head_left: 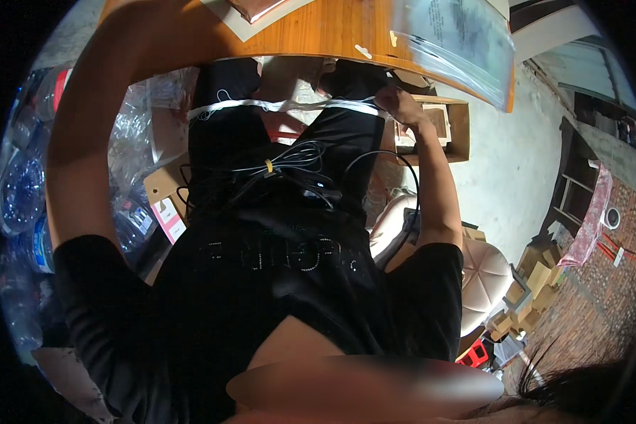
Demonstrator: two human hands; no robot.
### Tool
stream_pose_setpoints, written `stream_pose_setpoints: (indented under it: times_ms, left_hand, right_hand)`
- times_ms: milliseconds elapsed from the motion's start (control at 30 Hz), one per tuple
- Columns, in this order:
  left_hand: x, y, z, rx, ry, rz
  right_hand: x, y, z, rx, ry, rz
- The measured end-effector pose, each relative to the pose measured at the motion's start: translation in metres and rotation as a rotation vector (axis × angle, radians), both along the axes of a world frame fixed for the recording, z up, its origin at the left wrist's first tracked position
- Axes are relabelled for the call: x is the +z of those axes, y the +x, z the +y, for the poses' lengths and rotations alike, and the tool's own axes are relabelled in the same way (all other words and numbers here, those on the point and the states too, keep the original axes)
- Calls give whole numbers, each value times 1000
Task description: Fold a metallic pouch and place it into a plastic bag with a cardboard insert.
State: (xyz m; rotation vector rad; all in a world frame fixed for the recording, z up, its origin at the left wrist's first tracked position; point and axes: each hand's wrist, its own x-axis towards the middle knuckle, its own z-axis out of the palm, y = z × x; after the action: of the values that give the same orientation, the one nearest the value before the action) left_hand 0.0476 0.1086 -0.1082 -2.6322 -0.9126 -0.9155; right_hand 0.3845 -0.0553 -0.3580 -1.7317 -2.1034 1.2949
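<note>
right hand: [399, 106] fingers closed, seemingly gripping the end of the white strand beside the right knee; the fingertips are small and partly shaded, so the exact grip is hard to make out
left hand: cannot be made out; the left arm [85, 134] bends up toward the table and is lost in shadow near its edge, so i cannot tell whether the hand is open or closed
white strand: [284, 106] soft, flat-looking bundle of thin fibres, lying across both legs near the knees and bridging the gap between them; a thin loop sticks up near its left end
trousers: [226, 155] plain black cloth, under the strand
black cable: [302, 157] smooth, thin, coiled in long loops on the lap, cinched by a yellow tie [268, 167]; its dark parts merge with the clothing
table: [297, 34] orange-brown wood with visible grain, cut off by the upper edge
plastic sleeve: [466, 46] clear, glossy, wrinkled, with a grey-blue sheet inside, at the table's right end
cardboard box: [461, 131] open, brown, holding a pale item too obscured to identify, beyond the right hand
bottles: [22, 185] clear, ribbed plastic, crowded at the left, partly covered by the arm
seat: [482, 283] pale, padded, tufted in wedges, mostly hidden by the right sleeve
</note>
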Motion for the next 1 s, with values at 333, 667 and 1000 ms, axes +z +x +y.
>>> stream_pose_setpoints:
  times_ms: [333,667,1000]
  left_hand:
    - [10,52,-88,-378,-488,131]
    - [-36,87,-115,-520,-674,261]
    - [85,94,-122,-494,-1440,183]
  right_hand:
    - [59,4,-25,-198,-88,20]
    - [147,1,-29,-385,106,438]
    - [217,4,-8,-177,501,1231]
